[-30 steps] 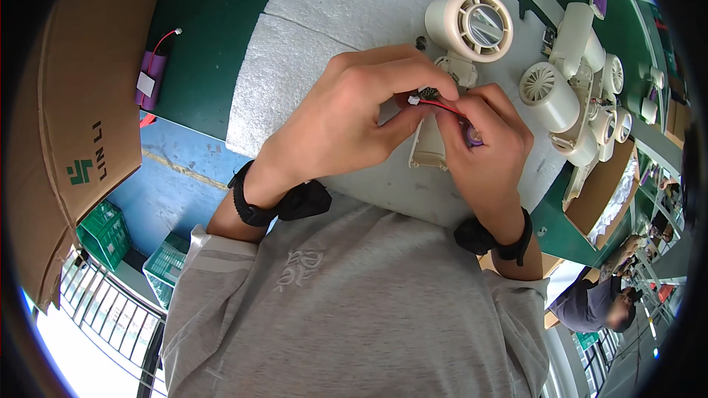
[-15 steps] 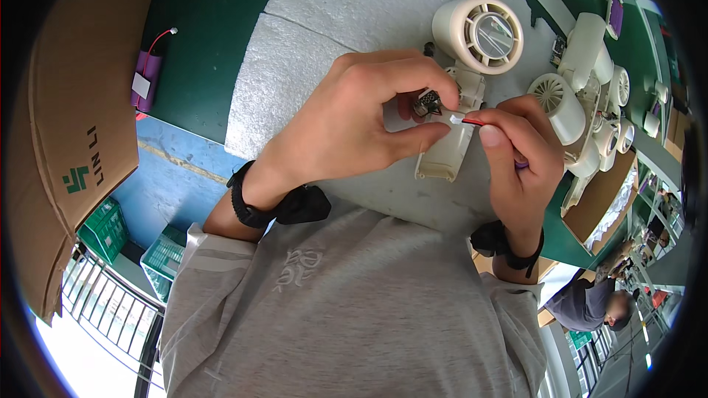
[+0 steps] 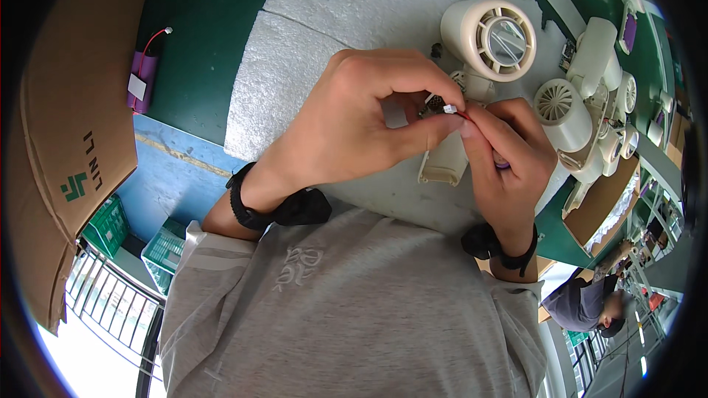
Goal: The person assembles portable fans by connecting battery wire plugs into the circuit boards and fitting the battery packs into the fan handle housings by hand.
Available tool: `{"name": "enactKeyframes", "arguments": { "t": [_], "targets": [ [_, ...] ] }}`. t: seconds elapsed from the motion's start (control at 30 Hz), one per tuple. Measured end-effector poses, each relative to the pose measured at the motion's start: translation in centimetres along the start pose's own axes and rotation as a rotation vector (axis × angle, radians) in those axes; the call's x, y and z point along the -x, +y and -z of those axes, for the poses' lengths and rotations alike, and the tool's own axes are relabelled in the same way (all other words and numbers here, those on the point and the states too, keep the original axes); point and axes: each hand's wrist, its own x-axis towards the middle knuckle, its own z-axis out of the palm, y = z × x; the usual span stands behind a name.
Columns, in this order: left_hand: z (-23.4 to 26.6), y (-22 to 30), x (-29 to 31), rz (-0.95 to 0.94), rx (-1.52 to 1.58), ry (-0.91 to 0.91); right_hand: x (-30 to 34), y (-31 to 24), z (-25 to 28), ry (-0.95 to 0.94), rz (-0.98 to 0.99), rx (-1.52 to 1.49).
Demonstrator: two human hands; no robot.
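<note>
A small white plug (image 3: pixel 450 109) on a thin red wire (image 3: pixel 463 115) lies between the fingertips of both hands. My right hand (image 3: pixel 518 158) is closed, pinching the wire just behind the plug. A bit of a purple cylinder (image 3: pixel 501 164) shows within its curled fingers. My left hand (image 3: pixel 354 118) curves round a small circuit board (image 3: pixel 434 105), its thumb tip close to the plug; the fingers behind the board are mostly hidden. Beneath the hands rests an open cream handle shell (image 3: pixel 444 162), joined to a round cream fan head (image 3: pixel 490 40).
White foam sheeting (image 3: pixel 310 51) covers the green table (image 3: pixel 199 51). On the left lie a purple battery (image 3: pixel 144 77) with wires and a large cardboard box (image 3: pixel 81 103). Several cream fan parts (image 3: pixel 564 114) crowd the right, near an open carton (image 3: pixel 601 206). Another person (image 3: pixel 582 304) is farther right.
My right hand has moved left with the plug, bringing it to my left fingertips. My left thumb and forefinger have drawn closer around it. The view has shifted slightly.
</note>
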Motion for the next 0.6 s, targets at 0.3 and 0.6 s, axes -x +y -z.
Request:
{"name": "enactKeyframes", "arguments": {
  "t": [0.3,0.6],
  "targets": [
    [0.38,0.27,0.13,0.076,0.241,-0.013,0.3,0.67,0.37,-0.028,0.036,-0.033],
    [0.23,0.14,0.32,0.129,0.215,0.049,0.23,0.75,0.05,-0.008,0.024,-0.058]
  ]
}}
